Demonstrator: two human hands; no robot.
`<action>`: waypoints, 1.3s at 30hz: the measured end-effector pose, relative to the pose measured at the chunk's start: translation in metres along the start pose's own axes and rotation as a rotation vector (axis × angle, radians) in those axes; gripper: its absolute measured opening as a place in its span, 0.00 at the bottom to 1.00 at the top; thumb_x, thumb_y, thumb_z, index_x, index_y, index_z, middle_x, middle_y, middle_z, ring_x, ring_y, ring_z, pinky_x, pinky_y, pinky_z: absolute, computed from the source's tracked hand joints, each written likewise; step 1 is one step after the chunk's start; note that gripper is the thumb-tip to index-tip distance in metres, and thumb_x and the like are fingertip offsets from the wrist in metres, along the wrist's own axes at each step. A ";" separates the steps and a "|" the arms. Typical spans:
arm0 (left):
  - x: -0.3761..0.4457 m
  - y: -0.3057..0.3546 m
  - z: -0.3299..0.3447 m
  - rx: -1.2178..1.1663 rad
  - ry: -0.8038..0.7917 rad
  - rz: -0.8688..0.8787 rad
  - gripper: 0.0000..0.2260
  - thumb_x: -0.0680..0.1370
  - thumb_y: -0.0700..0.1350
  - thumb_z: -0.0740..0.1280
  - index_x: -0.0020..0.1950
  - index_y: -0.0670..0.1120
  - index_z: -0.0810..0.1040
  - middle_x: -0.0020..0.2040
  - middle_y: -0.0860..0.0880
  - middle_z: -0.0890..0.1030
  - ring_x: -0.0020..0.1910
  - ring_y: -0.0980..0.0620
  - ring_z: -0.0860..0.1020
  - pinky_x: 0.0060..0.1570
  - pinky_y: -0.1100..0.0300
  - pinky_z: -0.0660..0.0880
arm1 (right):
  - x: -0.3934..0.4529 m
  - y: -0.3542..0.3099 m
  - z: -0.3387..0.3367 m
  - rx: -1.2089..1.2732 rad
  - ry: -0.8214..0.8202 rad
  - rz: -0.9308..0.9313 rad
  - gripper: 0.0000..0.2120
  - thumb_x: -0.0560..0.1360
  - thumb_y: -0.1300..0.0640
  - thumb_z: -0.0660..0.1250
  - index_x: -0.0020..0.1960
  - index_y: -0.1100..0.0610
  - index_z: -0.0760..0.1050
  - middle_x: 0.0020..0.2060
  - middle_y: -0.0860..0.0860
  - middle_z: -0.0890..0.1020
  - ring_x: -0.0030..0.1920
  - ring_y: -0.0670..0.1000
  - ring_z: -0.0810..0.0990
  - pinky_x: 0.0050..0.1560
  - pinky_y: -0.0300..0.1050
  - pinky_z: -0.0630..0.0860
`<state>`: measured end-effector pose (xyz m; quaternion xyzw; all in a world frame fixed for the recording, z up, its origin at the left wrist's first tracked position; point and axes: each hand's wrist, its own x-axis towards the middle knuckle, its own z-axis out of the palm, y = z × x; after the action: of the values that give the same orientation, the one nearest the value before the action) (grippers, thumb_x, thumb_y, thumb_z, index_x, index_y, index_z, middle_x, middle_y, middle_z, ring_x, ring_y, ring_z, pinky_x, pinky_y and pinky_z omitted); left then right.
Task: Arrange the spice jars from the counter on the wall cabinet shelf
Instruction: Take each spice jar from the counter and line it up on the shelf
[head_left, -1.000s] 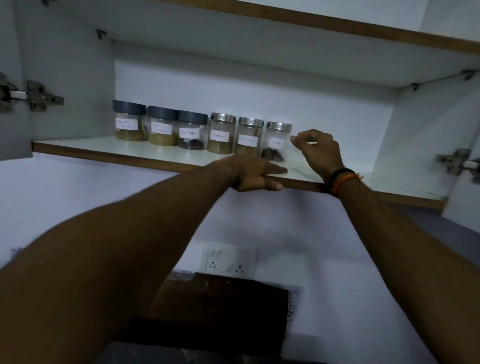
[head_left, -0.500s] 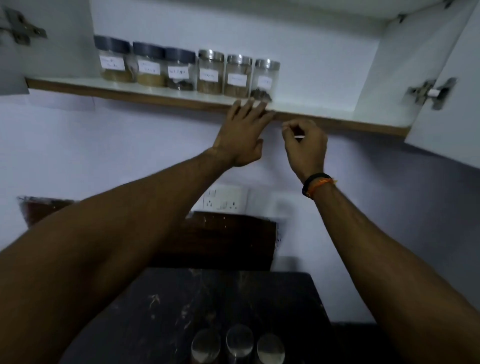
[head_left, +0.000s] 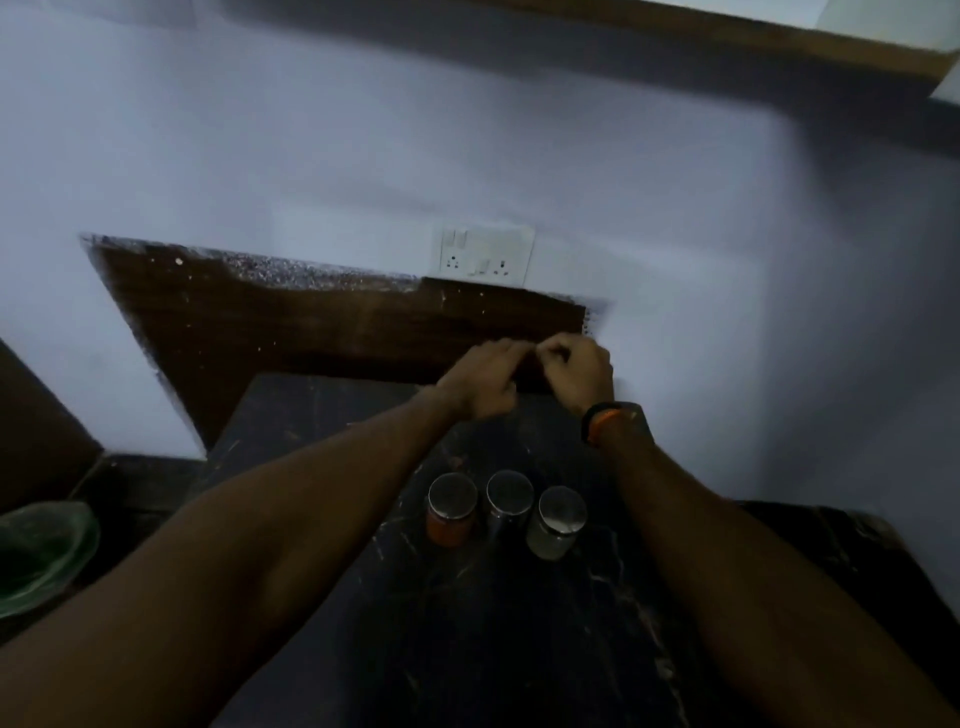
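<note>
Three spice jars with silver lids stand in a row on the dark marble counter (head_left: 519, 649): one with orange-red contents (head_left: 451, 512), a dark one (head_left: 509, 501) and a pale one (head_left: 557, 522). My left hand (head_left: 483, 382) and my right hand (head_left: 574, 371) hover side by side above and behind the jars, fingers curled, fingertips close together, holding nothing that I can see. Only the brown front edge of the wall cabinet shelf (head_left: 779, 36) shows at the top; the jars on it are out of view.
A white socket plate (head_left: 484, 254) sits on the wall above a dark brown backsplash (head_left: 311, 322). A green glass bowl (head_left: 41, 551) stands at the counter's left. A white cabinet door corner (head_left: 948, 83) juts in at the top right.
Both hands have come down from the shelf edge to just above the counter. The view has tilted down, so the shelf's jars left the frame and the three counter jars came fully into view.
</note>
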<state>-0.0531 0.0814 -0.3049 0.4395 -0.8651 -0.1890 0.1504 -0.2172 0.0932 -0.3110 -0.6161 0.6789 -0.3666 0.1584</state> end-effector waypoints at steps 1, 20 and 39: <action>-0.010 -0.007 0.013 -0.031 -0.041 -0.037 0.28 0.76 0.42 0.66 0.76 0.44 0.64 0.71 0.42 0.71 0.69 0.44 0.70 0.70 0.46 0.67 | -0.010 0.007 0.010 -0.005 -0.051 0.029 0.07 0.78 0.59 0.68 0.49 0.56 0.85 0.48 0.53 0.86 0.50 0.53 0.83 0.55 0.47 0.78; -0.145 -0.097 0.124 -0.360 -0.235 -0.597 0.30 0.78 0.45 0.69 0.77 0.46 0.62 0.75 0.43 0.68 0.72 0.45 0.68 0.72 0.49 0.67 | -0.113 0.041 0.153 -0.362 -0.563 0.119 0.37 0.74 0.40 0.71 0.77 0.51 0.63 0.66 0.56 0.71 0.65 0.58 0.74 0.62 0.54 0.75; -0.149 -0.103 0.127 -0.786 0.029 -0.816 0.20 0.82 0.41 0.62 0.74 0.47 0.66 0.68 0.44 0.75 0.60 0.50 0.77 0.52 0.59 0.76 | -0.117 0.056 0.174 -0.339 -0.500 0.046 0.34 0.65 0.34 0.74 0.65 0.50 0.73 0.59 0.52 0.79 0.59 0.54 0.75 0.63 0.48 0.68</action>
<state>0.0499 0.1717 -0.4785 0.6518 -0.4875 -0.5338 0.2293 -0.1191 0.1509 -0.4957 -0.6893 0.6843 -0.0813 0.2237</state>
